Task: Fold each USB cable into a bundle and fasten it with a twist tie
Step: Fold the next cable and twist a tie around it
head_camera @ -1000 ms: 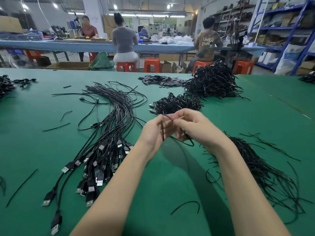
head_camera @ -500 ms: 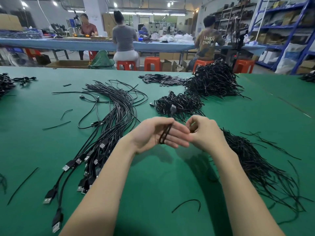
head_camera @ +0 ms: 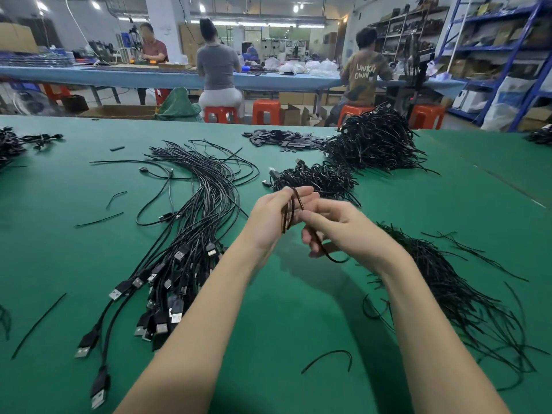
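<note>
Cable [head_camera: 291, 212] ends hidden behind fingers [head_camera: 310, 218]

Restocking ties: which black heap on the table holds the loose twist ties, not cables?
The spread of thin plugless strands beside the right forearm; the other heaps show USB plugs or coiled bundles.

The table [head_camera: 298, 309] is plain green; on it the loose USB cables [head_camera: 209, 204] are black with silver metal plugs, the twist ties [head_camera: 463, 294] heaped at the right are black, as are the bundled cables [head_camera: 373, 144] piled farther back and the cable [head_camera: 291, 210] looped over the left hand [head_camera: 277, 216] and pinched by the right hand [head_camera: 337, 228]. Beyond, the long bench [head_camera: 119, 76] is pale blue; the stools [head_camera: 265, 112] are orange-red; the shelving [head_camera: 519, 55] is blue; one seated person's top [head_camera: 218, 67] is grey, another's [head_camera: 364, 76] olive-brown with white lettering.
</note>
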